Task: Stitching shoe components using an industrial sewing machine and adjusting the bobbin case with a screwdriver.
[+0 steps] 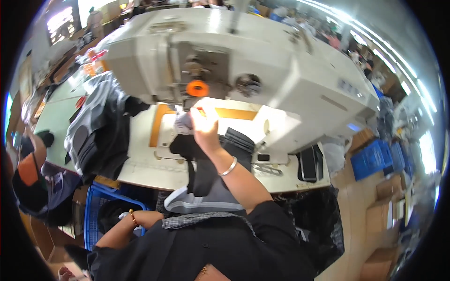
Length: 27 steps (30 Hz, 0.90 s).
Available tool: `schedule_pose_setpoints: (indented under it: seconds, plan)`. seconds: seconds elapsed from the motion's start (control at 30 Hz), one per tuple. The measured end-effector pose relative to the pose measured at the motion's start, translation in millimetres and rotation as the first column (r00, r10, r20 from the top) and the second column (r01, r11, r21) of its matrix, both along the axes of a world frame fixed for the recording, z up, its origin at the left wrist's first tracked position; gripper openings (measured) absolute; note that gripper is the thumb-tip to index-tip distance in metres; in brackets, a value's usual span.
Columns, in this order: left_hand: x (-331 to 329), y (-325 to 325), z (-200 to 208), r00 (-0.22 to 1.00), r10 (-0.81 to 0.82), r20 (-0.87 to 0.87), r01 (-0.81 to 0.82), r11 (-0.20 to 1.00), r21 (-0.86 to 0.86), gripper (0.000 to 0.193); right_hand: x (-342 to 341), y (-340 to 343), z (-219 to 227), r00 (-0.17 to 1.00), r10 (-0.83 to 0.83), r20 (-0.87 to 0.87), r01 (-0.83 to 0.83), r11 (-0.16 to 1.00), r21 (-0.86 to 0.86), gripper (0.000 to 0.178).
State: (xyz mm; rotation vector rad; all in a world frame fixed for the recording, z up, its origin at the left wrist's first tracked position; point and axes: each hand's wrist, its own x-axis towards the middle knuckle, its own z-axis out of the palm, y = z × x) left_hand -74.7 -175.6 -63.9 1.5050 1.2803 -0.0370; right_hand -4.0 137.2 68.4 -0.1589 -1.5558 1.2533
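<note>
1. Below the sewing machine [300, 84], nearest, is your black shirt [201, 248].
2. Your right hand [205, 129] sits just beneath the machine's orange disc [197, 88]; glare hides whether its fingers grip. Right of it, a gap opens under the machine.
3. Your left hand [151, 218], below the machine, is partly hidden; can't tell its fingers.
4. Before the machine, black, grey-banded cloth [201, 175] overhangs the pale table's [140, 169] edge.

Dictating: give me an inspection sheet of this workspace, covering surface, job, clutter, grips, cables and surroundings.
Surface: pale table, partly covered.
Job's things: white sewing machine; black-and-grey fabric in front, reaching toward the lap.
Clutter: garment pile at left; dark phone-like device at right.
Grips: right grip near the needle area, hold unclear; left grip lower left, partly hidden.
Cables: nothing seen.
Surroundings: blue basket lower left; blue crate at right.
</note>
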Motion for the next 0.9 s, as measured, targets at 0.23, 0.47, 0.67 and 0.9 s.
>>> schedule_pose_setpoints:
  seconds: [0.23,0.47,0.67,0.9]
  plan:
    - [-9,-28,-16,0.973,0.146,0.177,-0.144,0.989,-0.025,0.032,-5,6,-5,0.997,-0.071,-0.023,0.072,0.997,0.036,0.008]
    - [-2,-38,-39,0.953,0.214,0.213,-0.223,0.975,0.02,0.037,-7,11,-14,0.993,-0.098,-0.065,0.102,0.993,0.056,0.012]
    - [6,-18,-33,0.975,0.199,0.099,-0.207,0.976,0.073,0.035,-7,12,-16,0.996,-0.052,-0.072,0.056,0.997,0.051,0.011]
    - [28,29,43,0.974,0.027,-0.226,-0.005,0.995,0.096,0.028,-3,8,-7,0.999,0.014,-0.034,-0.012,0.999,0.038,0.01]
